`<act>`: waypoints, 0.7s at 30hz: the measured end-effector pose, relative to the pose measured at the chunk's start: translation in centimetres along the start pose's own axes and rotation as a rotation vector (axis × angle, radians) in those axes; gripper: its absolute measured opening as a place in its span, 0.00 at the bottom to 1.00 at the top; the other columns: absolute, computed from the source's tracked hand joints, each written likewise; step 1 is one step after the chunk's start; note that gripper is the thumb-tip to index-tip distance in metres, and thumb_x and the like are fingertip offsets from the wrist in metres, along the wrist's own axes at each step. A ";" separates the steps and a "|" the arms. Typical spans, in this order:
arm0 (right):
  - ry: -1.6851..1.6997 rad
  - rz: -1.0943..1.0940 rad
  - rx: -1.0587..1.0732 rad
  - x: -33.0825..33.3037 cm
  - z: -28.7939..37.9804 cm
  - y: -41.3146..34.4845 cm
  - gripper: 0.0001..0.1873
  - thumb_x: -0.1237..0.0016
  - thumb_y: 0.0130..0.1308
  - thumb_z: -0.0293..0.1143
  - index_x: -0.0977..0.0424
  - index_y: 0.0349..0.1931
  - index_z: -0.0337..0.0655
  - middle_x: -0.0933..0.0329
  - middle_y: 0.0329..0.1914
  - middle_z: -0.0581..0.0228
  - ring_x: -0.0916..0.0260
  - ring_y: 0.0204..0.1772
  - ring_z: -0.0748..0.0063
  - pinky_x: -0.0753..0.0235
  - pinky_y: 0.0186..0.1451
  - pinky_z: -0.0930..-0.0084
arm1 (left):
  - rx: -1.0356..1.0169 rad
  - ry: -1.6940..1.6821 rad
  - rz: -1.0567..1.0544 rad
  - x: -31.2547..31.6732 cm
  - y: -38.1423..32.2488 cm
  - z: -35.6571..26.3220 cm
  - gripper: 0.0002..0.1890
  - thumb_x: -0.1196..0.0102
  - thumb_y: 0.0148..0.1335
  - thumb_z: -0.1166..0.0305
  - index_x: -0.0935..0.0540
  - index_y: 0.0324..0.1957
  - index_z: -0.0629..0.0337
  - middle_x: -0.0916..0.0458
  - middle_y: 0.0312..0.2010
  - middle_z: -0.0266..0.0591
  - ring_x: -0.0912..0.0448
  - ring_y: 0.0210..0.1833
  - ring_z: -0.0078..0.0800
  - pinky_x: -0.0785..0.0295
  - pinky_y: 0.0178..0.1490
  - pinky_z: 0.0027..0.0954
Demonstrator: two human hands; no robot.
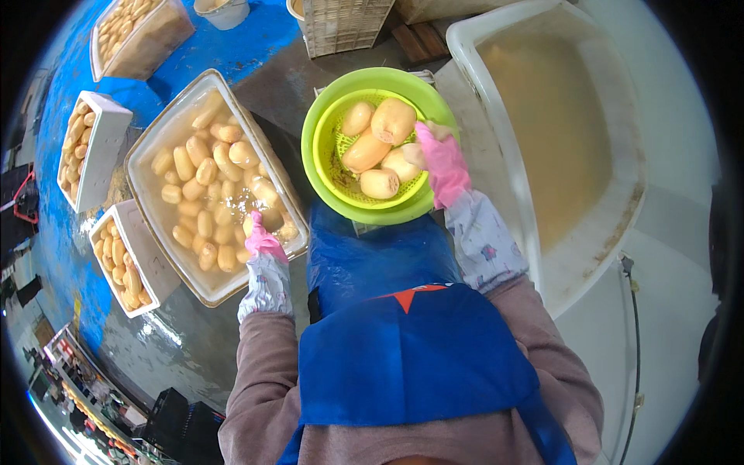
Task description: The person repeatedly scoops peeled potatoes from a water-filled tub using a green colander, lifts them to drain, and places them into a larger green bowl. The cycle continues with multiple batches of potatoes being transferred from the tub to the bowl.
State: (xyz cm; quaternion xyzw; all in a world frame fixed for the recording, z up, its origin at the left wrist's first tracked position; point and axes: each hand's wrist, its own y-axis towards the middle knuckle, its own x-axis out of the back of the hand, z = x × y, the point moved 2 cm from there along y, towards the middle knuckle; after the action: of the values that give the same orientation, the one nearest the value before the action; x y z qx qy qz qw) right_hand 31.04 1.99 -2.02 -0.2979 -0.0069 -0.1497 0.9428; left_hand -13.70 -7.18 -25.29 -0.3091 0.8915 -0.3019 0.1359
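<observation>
My left hand (263, 237), in a pink glove, dips at the near right corner of a white tub (215, 301) of cloudy water. Peeled lotus root segments (204, 171) fill the tub, and its fingers touch the water among them, partly hidden. My right hand (443, 160), also gloved in pink, reaches over the right side of a yellow-green perforated basket (326, 174). Its fingertips are pale and blurred beside a lotus root segment (401, 165); whether they grip anything is unclear. Several segments lie in the basket, which sits inside a larger green basin (309, 131).
To the right stands a large white tub (526, 192) of murky water. Foam boxes (148, 256) and another tub (157, 46) of lotus roots stand on the left. A plastic crate (343, 29) and a white bucket (226, 14) are at the far side. A hose (637, 343) hangs at right.
</observation>
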 end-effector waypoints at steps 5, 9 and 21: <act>-0.093 -0.231 -0.027 -4.3 1.1 1.1 0.32 0.36 0.69 0.47 0.31 0.65 0.40 0.25 0.65 0.55 0.22 0.61 0.63 0.20 0.62 0.66 | -0.316 0.670 0.000 1.2 -3.2 -3.9 0.17 0.32 0.70 0.57 0.15 0.46 0.64 0.15 0.36 0.41 0.21 0.35 0.29 0.25 0.38 0.34; 0.211 -0.221 -0.075 -5.0 -0.6 2.9 0.31 0.33 0.67 0.40 0.32 0.64 0.40 0.24 0.64 0.58 0.22 0.62 0.64 0.20 0.65 0.65 | -0.526 -0.008 0.065 -12.2 -7.3 -10.5 0.21 0.33 0.71 0.68 0.19 0.61 0.68 0.14 0.53 0.47 0.18 0.54 0.30 0.24 0.63 0.29; 0.047 0.356 0.319 2.3 3.8 -4.0 0.28 0.36 0.72 0.39 0.26 0.68 0.37 0.19 0.62 0.61 0.21 0.63 0.68 0.18 0.60 0.71 | 0.218 0.152 1.122 -28.5 -22.2 -14.3 0.34 0.33 0.70 0.53 0.26 0.70 0.61 0.19 0.62 0.42 0.18 0.60 0.31 0.22 0.64 0.36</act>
State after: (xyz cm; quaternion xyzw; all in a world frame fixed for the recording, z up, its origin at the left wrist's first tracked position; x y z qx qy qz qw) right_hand 32.44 0.41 3.56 -0.1383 0.0442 0.0150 0.9893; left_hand 12.60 3.46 1.24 0.2497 0.8899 -0.2952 0.2420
